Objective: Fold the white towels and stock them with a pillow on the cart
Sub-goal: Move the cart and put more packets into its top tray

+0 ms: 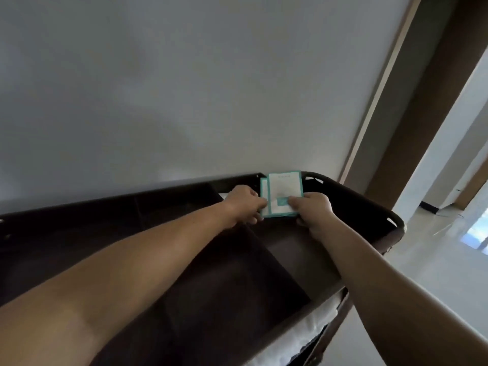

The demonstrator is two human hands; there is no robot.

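Matt dark cart (364, 196), glossy packets (284, 191), white cloth (303, 331)

Cart (375, 207) against wall (184, 88), doorway (449, 154) at three o'clock. Packets (282, 194) over cart's far end at twelve o'clock, left hand (244, 204) at nine o'clock of them, right hand (313, 211) at four. White linen (303, 331) on shelf below, at five o'clock.

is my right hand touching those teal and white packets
Touching. In the head view the right hand has its fingers lying over the lower right corner of the packets, with no gap showing; the left hand grips their other edge.
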